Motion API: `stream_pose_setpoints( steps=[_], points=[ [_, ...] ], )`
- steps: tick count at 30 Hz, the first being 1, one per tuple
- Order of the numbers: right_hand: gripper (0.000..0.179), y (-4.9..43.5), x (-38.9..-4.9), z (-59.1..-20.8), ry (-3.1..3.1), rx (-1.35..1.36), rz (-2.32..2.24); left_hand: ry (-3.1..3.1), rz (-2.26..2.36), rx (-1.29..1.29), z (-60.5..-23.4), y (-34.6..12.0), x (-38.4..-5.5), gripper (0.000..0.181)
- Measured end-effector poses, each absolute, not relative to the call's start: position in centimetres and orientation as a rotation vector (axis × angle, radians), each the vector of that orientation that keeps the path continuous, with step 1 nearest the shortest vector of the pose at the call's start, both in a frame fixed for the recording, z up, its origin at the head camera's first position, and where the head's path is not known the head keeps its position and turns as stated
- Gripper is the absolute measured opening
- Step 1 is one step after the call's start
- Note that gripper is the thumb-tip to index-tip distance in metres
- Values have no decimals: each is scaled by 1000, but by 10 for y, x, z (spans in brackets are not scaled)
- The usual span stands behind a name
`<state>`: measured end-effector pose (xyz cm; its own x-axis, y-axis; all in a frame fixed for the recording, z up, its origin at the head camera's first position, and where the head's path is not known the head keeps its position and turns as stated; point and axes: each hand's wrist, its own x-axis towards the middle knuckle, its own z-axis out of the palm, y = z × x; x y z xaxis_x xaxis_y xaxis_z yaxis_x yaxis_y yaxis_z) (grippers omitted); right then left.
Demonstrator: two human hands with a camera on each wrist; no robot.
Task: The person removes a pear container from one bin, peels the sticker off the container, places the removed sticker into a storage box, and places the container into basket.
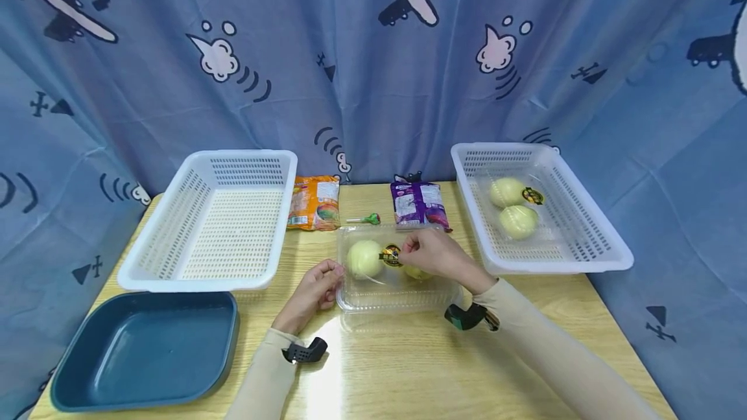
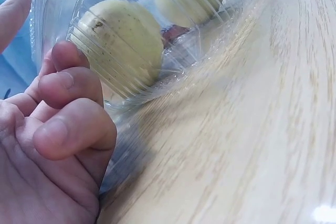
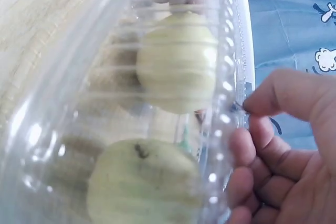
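Note:
A clear plastic clamshell box (image 1: 373,303) with two pale yellow-green round fruits (image 1: 365,259) inside sits on the wooden table. My left hand (image 1: 312,293) holds the box's left edge, its fingers curled against the side and the thumb above, as the left wrist view shows. Over the lid, my right hand (image 1: 438,255) pinches the right end of a black-and-gold sticker (image 1: 390,255) between thumb and forefinger. The sticker's other end lies over the lid between the fruits. In the right wrist view, the pinching fingertips (image 3: 252,103) are close to the lid surface.
A white basket (image 1: 601,258) at right holds a similar fruit box (image 1: 519,209). Another white basket (image 1: 198,280) stands at left, behind a dark blue tray (image 1: 222,368). Behind the box lie an orange packet (image 1: 315,203), a lollipop (image 1: 371,218) and a purple packet (image 1: 419,204). A blue curtain (image 1: 350,83) hangs behind.

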<state>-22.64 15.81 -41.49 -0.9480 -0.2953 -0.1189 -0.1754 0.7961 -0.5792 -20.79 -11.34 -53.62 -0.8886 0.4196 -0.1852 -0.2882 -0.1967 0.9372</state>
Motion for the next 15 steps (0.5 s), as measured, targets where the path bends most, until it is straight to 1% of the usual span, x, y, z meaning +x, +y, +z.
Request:
stream_pose_setpoints(
  steps=[6,9,10,15],
  points=[
    [12,160,-225,-416,2750,-440,-1003,1633,2096,178,-537,-111,-208,10],
    [6,159,-226,-418,2715,-426,-1046,1642,2097,170,-537,-112,-206,11],
    [8,159,-227,-418,2697,-414,-1062,1644,2097,169,-537,-113,-206,11],
    [34,158,-228,-417,2620,-318,-1131,1651,2089,184,-537,-115,-207,12]
  ],
)
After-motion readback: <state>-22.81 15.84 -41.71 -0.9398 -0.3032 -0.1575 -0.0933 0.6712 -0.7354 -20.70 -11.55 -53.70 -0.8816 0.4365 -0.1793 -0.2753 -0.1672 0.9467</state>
